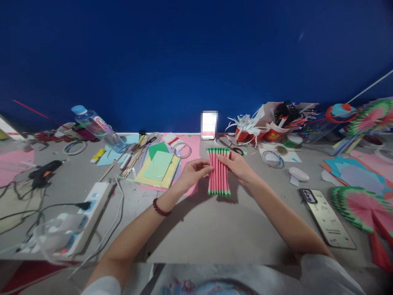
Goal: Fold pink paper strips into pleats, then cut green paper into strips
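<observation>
A pleated paper strip (219,178), pink in the middle with green ends, is held upright above the table in front of me. On its right side, my right hand (238,164) grips the upper part, with the thumb across the front pleats and the fingers behind. At its left edge, my left hand (196,172) pinches the folds near mid-height. The paper narrows a little at its waist. Its shadow falls on the grey tabletop (221,233) just below. A dark red bead bracelet (161,207) circles my left wrist.
Coloured paper sheets (158,166) lie left of my hands. Further left are a power strip (92,215), a glue gun (46,173) and a tilted bottle (101,128). Right are a phone (328,219), a white mouse (298,174), red cups (273,133) and a finished paper fan (359,207).
</observation>
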Demonstrator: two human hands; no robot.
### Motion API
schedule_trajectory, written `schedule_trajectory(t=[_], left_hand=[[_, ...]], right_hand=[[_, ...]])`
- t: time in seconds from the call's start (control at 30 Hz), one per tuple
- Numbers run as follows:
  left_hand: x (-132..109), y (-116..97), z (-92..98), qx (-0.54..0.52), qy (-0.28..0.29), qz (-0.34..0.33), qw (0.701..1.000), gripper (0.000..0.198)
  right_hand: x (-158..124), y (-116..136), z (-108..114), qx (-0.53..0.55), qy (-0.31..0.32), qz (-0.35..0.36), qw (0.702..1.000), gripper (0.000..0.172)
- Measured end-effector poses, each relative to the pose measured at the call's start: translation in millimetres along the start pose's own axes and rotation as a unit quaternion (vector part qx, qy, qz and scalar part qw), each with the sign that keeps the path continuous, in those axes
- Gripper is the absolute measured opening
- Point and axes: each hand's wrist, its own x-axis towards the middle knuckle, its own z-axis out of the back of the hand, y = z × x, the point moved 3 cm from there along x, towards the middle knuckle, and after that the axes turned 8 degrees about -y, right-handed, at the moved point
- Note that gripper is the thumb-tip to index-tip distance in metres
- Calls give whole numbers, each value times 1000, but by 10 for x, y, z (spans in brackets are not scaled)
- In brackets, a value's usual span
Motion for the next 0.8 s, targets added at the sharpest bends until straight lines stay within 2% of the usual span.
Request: schedule_trajectory(t=[0.17, 0.4, 0.8], left_hand=[[8, 5, 12, 6, -13, -5, 1000, 39], [9, 3, 8, 12, -9, 2, 1000, 38], [-1, -8, 18, 17, -11, 2, 1000, 39]], right_hand=[[-17, -42, -40, 9, 57, -49, 997, 37], [-21, -120, -42, 18, 36, -69, 997, 35], [-48, -72, -53, 21, 34, -55, 998, 33]])
